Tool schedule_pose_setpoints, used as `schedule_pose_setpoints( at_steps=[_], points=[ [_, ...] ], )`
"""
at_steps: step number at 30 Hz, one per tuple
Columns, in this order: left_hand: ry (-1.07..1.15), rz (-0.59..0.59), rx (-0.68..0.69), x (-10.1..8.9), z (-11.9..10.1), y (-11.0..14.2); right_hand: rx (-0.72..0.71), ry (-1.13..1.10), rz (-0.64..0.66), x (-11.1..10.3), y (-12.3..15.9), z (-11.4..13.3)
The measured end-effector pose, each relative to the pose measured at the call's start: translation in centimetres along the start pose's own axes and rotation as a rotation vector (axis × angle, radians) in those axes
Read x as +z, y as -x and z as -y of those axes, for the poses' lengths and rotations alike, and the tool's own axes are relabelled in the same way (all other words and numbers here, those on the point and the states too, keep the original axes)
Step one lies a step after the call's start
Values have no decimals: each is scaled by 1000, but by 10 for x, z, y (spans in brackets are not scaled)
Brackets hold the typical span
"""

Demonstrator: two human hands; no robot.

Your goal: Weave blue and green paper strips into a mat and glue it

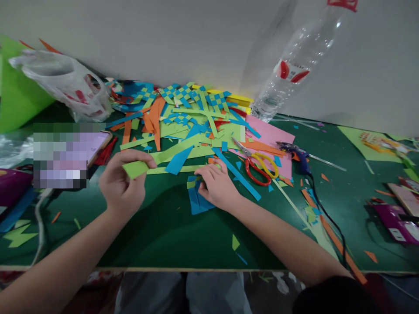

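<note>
My left hand is closed in a pinch on the near end of a long light-green paper strip that runs back and right into the paper pile. My right hand rests on several blue paper strips lying side by side on the green table, its fingers pressing them down near a short green strip. Both forearms reach in from the table's near edge.
A heap of cut strips and blue-green woven paper mats fills the back. Red-and-yellow scissors lie on pink paper. A glue gun with cord, a plastic bottle, a plastic bag and a phone stand around.
</note>
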State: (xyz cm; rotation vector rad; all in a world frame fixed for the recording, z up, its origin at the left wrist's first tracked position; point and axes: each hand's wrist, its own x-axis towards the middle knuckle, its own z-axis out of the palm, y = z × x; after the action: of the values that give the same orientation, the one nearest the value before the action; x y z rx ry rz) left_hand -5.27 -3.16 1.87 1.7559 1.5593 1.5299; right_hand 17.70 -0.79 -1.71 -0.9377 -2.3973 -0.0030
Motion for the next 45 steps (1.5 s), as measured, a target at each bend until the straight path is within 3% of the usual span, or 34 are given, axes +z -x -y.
schedule_pose_setpoints(
  at_steps=[2,7,15,21,27,32,37,42,45],
  points=[
    [-13,47,17,3,1,-3,-18,-2,2,0,0,0],
    [-139,357,-152,14,10,-7,-35,-4,-12,-2,0,1],
    [-165,397,-93,15,7,-4,-60,32,-69,-8,4,2],
    [-146,588,-9,17,0,-2,-38,42,-39,-10,3,4],
    [-185,676,113,18,-1,-1,-20,57,-69,-13,4,6],
    [-194,709,179,17,0,1,-72,67,-180,-12,5,5],
    [-75,747,82,14,-3,-1,-80,53,-165,-12,4,4],
    [-216,471,167,13,6,-6,-94,51,-192,-12,4,5],
    [-394,460,295,13,16,-7,-105,79,-193,-12,3,5]
  ],
)
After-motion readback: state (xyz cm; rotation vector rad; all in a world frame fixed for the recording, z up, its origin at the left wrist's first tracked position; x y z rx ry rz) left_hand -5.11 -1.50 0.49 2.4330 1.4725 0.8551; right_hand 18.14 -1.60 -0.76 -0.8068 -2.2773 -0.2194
